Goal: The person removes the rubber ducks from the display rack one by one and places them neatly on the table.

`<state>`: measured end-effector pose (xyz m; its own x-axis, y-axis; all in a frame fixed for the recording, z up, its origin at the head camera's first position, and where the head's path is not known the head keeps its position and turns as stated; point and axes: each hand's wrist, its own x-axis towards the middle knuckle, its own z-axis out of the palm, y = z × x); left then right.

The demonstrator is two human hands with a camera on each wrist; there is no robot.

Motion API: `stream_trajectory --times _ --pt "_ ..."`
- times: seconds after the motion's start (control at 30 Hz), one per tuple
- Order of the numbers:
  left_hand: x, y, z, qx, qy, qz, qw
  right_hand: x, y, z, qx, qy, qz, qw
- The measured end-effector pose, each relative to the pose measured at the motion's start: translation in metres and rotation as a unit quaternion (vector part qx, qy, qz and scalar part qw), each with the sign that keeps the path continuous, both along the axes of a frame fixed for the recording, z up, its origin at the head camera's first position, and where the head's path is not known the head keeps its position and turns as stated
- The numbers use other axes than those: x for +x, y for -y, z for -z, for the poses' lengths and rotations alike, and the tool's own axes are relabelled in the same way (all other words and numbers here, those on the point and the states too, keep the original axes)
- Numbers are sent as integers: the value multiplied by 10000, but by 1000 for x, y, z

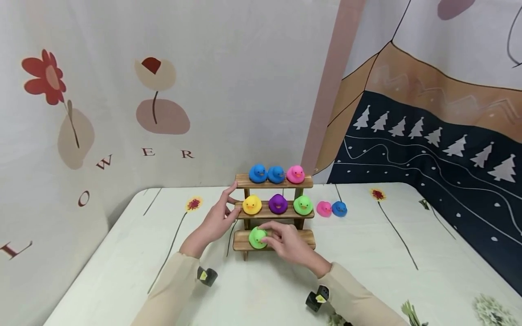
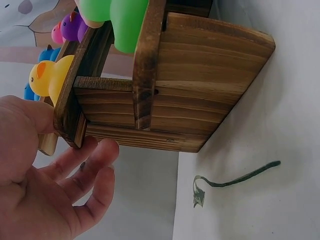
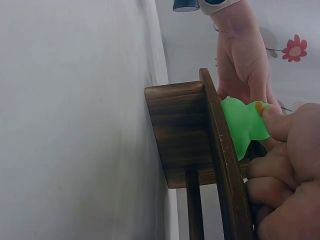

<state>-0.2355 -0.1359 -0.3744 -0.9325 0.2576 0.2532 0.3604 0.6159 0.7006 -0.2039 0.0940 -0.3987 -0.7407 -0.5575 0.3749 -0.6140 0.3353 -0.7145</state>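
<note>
A three-tier wooden display stand [image 1: 274, 181] carries small rubber ducks. At its left side, my left hand [image 1: 216, 220] grips the end of the middle tier; in the left wrist view the thumb lies along the board's end and fingertips [image 2: 107, 150] come up from below. My right hand [image 1: 288, 242] pinches a green duck [image 1: 256, 236] at the left of the bottom tier, its thumb by the orange beak in the right wrist view. On the middle tier sit a yellow duck [image 1: 251, 205], a purple duck [image 1: 278, 204] and another green duck [image 1: 303, 205].
Two blue ducks [image 1: 258, 174] and a pink duck [image 1: 295, 174] line the top tier. Right of the stand, another pink duck [image 1: 324, 208] and a blue duck [image 1: 339, 209] sit on the flower-printed tablecloth [image 1: 367, 253]. A printed curtain [image 1: 244, 90] hangs behind.
</note>
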Motion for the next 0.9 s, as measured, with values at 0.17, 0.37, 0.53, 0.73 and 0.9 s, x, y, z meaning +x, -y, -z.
stream_trajectory --times 0.17,0.37,0.53,0.73,0.9 --pt "0 0 1 -9 24 2 10000 1 -3 0 29 31 34 10000" --pt "-1 0 0 -13 28 18 10000 2 -8 -1 102 91 166 9998" --pt "-1 1 -1 -28 86 -26 10000 2 -13 -1 231 181 275 9992" --pt "-2 1 -1 -19 106 -23 9999 2 -17 -1 177 99 265 9994" --pt "-1 0 -1 20 139 -9 9999 3 -21 -1 145 74 235 9996"
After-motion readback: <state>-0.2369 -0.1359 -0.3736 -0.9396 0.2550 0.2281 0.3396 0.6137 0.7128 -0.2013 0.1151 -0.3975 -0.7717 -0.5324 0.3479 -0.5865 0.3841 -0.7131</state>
